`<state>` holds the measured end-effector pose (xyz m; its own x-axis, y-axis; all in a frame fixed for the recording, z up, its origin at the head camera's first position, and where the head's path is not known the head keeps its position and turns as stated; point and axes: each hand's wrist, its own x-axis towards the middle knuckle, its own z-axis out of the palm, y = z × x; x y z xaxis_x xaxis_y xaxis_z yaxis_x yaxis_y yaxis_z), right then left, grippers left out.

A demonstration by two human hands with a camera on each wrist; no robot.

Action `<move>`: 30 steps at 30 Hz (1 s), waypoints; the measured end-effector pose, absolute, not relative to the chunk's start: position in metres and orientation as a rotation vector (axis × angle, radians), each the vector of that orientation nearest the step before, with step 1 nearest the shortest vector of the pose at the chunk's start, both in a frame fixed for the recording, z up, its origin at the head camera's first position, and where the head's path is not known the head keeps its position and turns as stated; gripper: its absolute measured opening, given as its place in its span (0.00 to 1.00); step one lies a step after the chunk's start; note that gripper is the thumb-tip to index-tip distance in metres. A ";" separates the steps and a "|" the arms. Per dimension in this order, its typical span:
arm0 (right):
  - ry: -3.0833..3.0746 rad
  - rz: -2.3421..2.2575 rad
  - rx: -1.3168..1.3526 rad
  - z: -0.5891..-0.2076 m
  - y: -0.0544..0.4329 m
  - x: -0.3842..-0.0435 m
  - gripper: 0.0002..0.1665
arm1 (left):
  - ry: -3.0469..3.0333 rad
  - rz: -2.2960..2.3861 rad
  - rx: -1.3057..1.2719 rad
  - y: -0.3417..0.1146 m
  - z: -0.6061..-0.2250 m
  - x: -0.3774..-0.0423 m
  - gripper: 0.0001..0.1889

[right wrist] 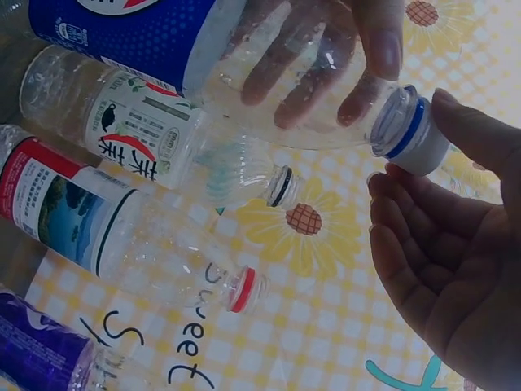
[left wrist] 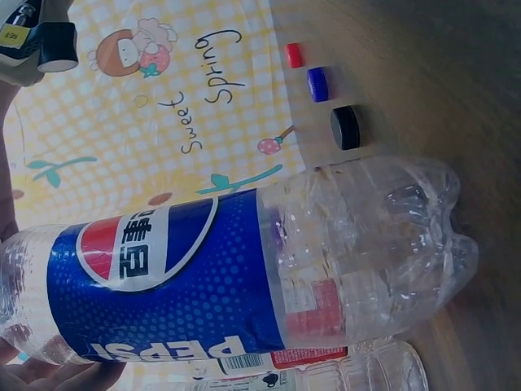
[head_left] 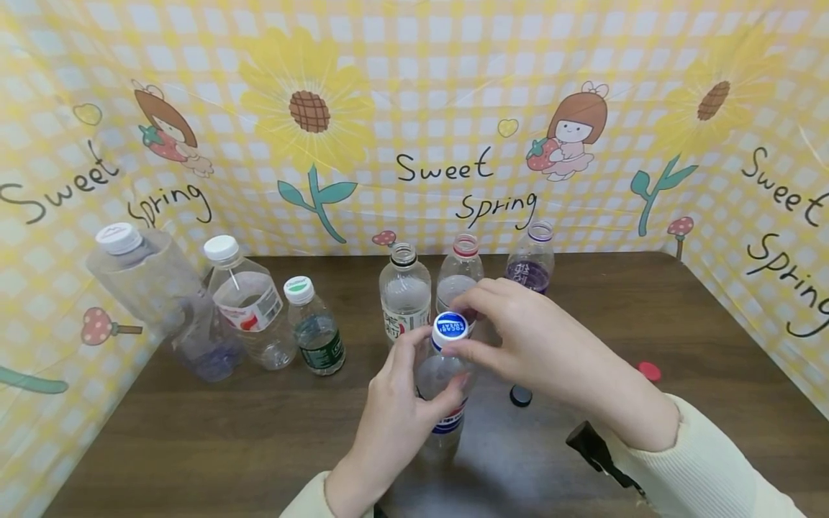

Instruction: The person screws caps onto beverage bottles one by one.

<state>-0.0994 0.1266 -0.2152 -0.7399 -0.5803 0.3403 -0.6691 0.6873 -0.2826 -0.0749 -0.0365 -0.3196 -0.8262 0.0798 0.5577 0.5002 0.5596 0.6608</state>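
Note:
A clear plastic bottle with a blue Pepsi label [left wrist: 163, 285] stands upright on the table in front of me. My left hand [head_left: 404, 406] grips its shoulder, thumb on the near side and fingers round the far side. On its neck sits a white cap with a printed blue top [head_left: 451, 326]. My right hand [head_left: 524, 327] pinches this cap between thumb and fingers. In the right wrist view the white side of the cap [right wrist: 427, 151] shows at the fingertips, close above the blue ring on the neck.
Behind the hands stand three uncapped bottles: one with a black neck ring [head_left: 404, 288], one with a red ring [head_left: 465, 270], one purple-labelled [head_left: 529, 270]. Capped bottles [head_left: 249, 302] stand at left. A black cap [left wrist: 345, 128], blue cap [left wrist: 318, 84] and red cap [left wrist: 294, 55] lie right.

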 end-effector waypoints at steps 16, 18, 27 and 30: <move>-2.675 0.696 1.288 -0.216 0.137 -0.108 0.29 | -2.337 -1.207 -0.463 -0.037 -0.319 -0.075 0.30; -2.636 0.701 1.382 -0.216 0.138 -0.110 0.29 | -2.336 -1.205 -0.463 -0.037 -0.319 -0.075 0.30; -2.574 0.685 1.506 -0.212 0.140 -0.114 0.28 | -2.329 -1.221 -0.473 -0.036 -0.319 -0.075 0.30; -2.607 0.680 1.473 -0.211 0.141 -0.113 0.26 | -2.328 -1.248 -0.467 -0.035 -0.318 -0.074 0.30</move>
